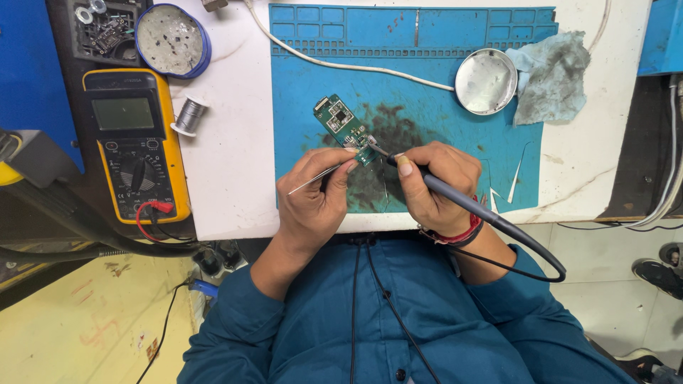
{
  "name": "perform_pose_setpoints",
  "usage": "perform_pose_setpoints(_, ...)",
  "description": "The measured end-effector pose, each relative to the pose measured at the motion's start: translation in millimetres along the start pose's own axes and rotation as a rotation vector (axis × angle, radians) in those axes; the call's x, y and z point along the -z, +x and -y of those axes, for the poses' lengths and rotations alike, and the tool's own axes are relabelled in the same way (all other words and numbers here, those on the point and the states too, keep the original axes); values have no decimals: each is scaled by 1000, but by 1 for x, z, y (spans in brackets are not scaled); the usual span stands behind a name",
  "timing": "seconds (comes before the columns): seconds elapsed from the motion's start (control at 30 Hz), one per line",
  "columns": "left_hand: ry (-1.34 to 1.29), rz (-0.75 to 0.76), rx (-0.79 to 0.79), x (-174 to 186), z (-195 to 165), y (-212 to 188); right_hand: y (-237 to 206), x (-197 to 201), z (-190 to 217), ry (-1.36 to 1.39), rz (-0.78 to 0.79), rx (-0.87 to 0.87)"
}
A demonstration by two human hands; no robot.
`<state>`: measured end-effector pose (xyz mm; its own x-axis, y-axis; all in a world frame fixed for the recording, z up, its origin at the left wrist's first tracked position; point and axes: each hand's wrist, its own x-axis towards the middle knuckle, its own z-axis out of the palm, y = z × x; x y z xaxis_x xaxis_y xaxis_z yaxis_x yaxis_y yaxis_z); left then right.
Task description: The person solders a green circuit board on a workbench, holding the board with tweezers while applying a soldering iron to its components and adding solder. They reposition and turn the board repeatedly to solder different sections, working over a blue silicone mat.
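Observation:
A small green circuit board (341,122) lies tilted on the blue work mat (455,64). My left hand (313,195) pinches thin metal tweezers (316,178), their tips at the board's lower end. My right hand (430,181) grips a dark soldering iron (462,203) like a pen. Its tip touches the board's lower corner, right beside the tweezer tips. The iron's cable loops down past my right wrist.
A yellow multimeter (135,142) with red and black leads lies at the left, a solder spool (188,114) beside it. A round blue tin (171,39) sits at the top left. A metal dish (486,80) and grey cloth (551,71) rest on the mat's right. A white cable (341,65) crosses the mat.

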<state>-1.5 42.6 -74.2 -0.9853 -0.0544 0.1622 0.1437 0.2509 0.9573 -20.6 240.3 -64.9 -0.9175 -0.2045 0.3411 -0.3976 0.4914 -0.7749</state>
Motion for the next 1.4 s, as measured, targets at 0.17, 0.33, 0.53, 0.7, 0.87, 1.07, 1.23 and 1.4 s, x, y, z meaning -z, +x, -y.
perform_pose_setpoints(0.17,6,0,5,0,0,0,0,1,1,-7,-6,-14)
perform_pose_setpoints(0.33,-16,-6,8,-1,-1,0,0,1,0,-3,-8,7)
perform_pose_setpoints(0.53,-7,0,4,-1,-1,0,0,1,0,-3,-14,16)
perform_pose_setpoints(0.7,-8,5,3,-1,-1,0,0,1,0,1,-5,21)
perform_pose_setpoints(0.87,-7,1,3,-1,-1,0,0,2,0,-6,-5,6)
perform_pose_setpoints(1.07,-6,-4,1,-1,-2,0,1,1,1,-16,-10,6)
perform_pose_setpoints(1.23,-6,-2,3,-1,-2,0,1,1,1,-10,0,17)
perform_pose_setpoints(1.4,2,-1,0,-1,-2,0,1,1,1,-6,-4,18)
